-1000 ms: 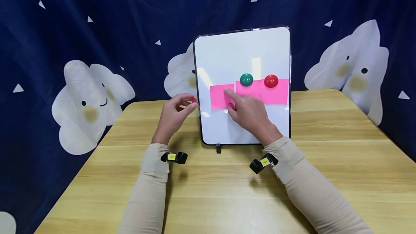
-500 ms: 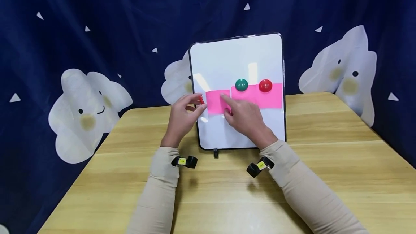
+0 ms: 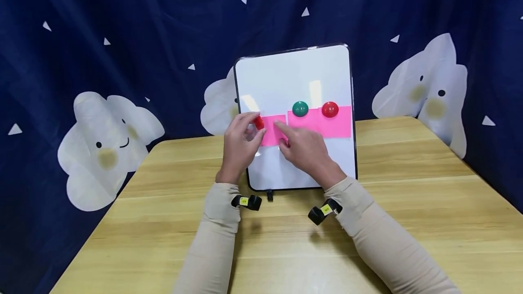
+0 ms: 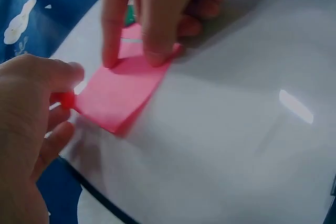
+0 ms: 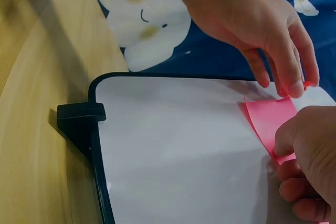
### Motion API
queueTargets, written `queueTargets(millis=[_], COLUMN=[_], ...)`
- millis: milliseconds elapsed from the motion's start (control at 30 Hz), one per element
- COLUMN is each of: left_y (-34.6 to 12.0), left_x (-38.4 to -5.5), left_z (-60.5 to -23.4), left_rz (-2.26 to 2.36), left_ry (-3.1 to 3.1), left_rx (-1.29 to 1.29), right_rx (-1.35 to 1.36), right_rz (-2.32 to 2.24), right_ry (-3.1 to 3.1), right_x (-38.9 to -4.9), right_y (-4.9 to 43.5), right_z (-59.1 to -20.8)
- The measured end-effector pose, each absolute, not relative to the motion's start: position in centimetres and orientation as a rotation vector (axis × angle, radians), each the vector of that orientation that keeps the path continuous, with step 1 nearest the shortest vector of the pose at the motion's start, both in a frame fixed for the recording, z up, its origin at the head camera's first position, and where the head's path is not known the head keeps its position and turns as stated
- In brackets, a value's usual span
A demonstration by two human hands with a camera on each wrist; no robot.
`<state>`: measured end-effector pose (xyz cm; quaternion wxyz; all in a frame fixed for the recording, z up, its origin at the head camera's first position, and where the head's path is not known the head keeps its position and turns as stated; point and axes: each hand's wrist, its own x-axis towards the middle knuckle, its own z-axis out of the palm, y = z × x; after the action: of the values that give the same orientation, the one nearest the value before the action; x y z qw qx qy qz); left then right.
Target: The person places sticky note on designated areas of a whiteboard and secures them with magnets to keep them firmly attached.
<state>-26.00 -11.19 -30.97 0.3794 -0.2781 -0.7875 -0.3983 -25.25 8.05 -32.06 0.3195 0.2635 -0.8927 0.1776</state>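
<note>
My left hand (image 3: 237, 144) pinches a red round magnet (image 3: 259, 122) between thumb and fingers, at the upper left of a pink sticky note (image 3: 267, 137). The note lies against a white board (image 3: 294, 74) standing upright on the table. With index finger and thumb extended, my right hand (image 3: 308, 149) presses on that note's right part. In the left wrist view both fingertips meet the pink paper (image 4: 118, 95), and its lower edge lifts a little. A green magnet (image 3: 300, 109) and another red magnet (image 3: 330, 109) sit on the top edge of the pink notes (image 3: 337, 126) further right.
A small black foot (image 3: 269, 195) supports the board's lower edge on the wooden table (image 3: 184, 230). Behind hangs a dark blue curtain (image 3: 171, 22) with white clouds and triangles. Black wrist cameras (image 3: 246, 202) are strapped over both sleeves.
My left hand has moved right with the red magnet, from beside the board's left edge onto the left pink note. My right hand stays pressed on the note. The view shifted slightly.
</note>
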Motion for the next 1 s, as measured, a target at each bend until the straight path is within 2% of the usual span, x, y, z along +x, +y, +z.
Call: queueTargets(millis=[400,1000], left_y=[-9.6,-8.4], left_x=[-27.0,-27.6], left_z=[-31.4,-31.6], left_rz=[-0.758,-0.709], left_ry=[-2.009,-2.011], left_rx=[-0.651,-0.563], right_rx=[0.701,0.701], right_rz=[0.44,0.451], right_ry=[-2.322,-2.301], right_x=[-25.1,-25.2], right_y=[8.2,8.2], right_z=[-32.0,-32.3])
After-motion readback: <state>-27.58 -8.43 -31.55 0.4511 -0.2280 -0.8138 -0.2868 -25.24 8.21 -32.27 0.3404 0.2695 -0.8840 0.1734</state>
